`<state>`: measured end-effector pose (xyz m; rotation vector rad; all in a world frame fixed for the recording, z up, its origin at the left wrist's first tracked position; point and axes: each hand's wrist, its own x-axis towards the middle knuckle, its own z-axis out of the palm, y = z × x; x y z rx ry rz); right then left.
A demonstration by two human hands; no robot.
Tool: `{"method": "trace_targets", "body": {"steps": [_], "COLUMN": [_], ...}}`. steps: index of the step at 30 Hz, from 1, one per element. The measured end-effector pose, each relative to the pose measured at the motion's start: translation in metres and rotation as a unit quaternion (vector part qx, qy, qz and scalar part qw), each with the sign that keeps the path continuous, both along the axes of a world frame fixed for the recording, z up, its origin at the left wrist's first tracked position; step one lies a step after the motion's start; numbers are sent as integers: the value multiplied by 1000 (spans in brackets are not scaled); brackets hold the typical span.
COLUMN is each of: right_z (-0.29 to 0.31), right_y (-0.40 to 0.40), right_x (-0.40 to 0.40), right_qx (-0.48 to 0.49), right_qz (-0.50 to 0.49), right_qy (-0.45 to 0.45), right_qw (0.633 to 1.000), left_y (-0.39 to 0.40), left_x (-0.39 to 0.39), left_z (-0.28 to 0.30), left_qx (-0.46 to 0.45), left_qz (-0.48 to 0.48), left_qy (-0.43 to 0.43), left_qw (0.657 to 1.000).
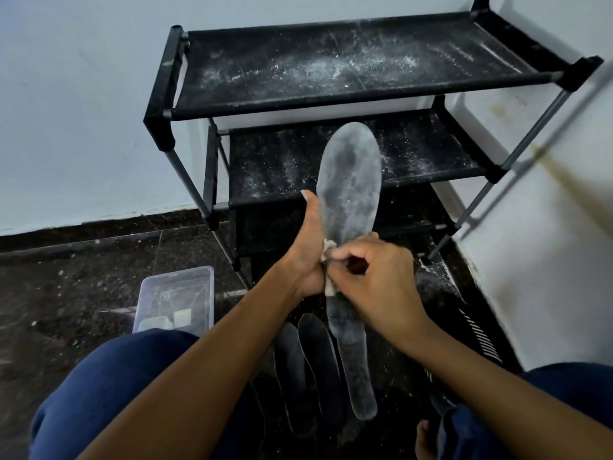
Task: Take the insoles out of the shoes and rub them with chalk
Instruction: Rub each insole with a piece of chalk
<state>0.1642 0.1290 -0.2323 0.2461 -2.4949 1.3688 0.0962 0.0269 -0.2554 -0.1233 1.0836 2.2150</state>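
A long grey insole, dusted white with chalk, stands upright in the middle of the view. My left hand grips its left edge at mid-length, thumb pointing up. My right hand pinches a whitish piece of chalk and holds it against the insole's face, just beside the left palm. Two dark insoles lie on the floor between my knees. A shoe with a black-and-white striped edge sits on the floor at the right, partly hidden by my right forearm.
A black fabric shoe rack with chalk dust on its shelves stands against the white wall ahead. A clear plastic box holding pale chalk blocks sits on the dark speckled floor at my left knee. A white wall rises close on the right.
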Motion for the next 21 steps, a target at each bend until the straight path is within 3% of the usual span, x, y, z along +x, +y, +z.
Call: {"method": "trace_targets", "body": {"steps": [6, 10, 15, 21], "right_z": [15, 6, 3, 14], "right_y": [19, 5, 3, 26], "right_x": [-34, -16, -9, -43], "right_qx": [11, 7, -20, 46], "right_qz": [-103, -62, -26, -102], "right_qy": [42, 18, 5, 47], "right_qw": [994, 998, 999, 993], "left_y": [15, 10, 7, 22], "left_x": [15, 10, 5, 19], "left_z": [-5, -4, -4, -6], "left_qx": [-21, -12, -1, -88], "left_qz": [-89, -34, 8, -98], "left_qy": [0, -46, -30, 5], "left_qw": [996, 998, 1000, 991]}}
